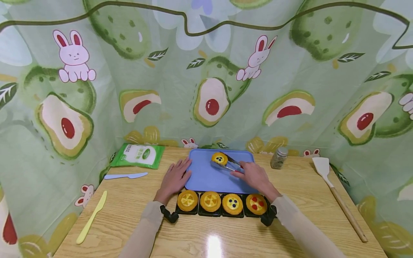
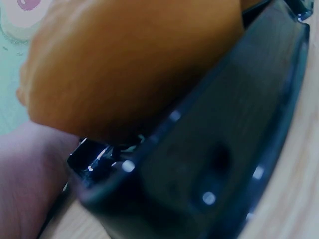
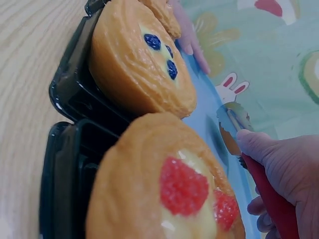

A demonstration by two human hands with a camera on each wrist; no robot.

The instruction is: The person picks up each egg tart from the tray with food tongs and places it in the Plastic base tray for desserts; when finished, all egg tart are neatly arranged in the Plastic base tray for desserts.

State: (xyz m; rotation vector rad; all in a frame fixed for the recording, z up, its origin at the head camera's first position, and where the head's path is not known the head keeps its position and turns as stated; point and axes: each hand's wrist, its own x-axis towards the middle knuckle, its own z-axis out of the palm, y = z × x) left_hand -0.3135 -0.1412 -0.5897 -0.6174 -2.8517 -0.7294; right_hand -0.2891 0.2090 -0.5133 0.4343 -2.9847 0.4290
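Note:
My right hand [image 1: 255,175] grips a pair of tongs [image 1: 226,167] with red handles [image 3: 269,194]. Between the tongs' arms is a small round tart [image 1: 219,157] with dark blue berries, over the far middle of a blue tray [image 1: 203,179]; whether it touches the tray I cannot tell. With fingers extended, my left hand [image 1: 175,177] rests at the tray's left edge. Along the near side, several tarts sit in a row of black square holders [image 1: 209,214]: two with orange wedges [image 1: 188,200], one with blue berries [image 1: 232,203], one with red fruit [image 1: 256,204].
On the left lie a green-and-white packet [image 1: 138,156], a blue plastic knife [image 1: 126,176] and a yellow plastic knife [image 1: 91,218]. A glass shaker [image 1: 279,158] stands right of the tray. Further right lies a wooden-handled spatula [image 1: 342,202]. Patterned cloth [image 1: 174,79] surrounds the table's back and sides.

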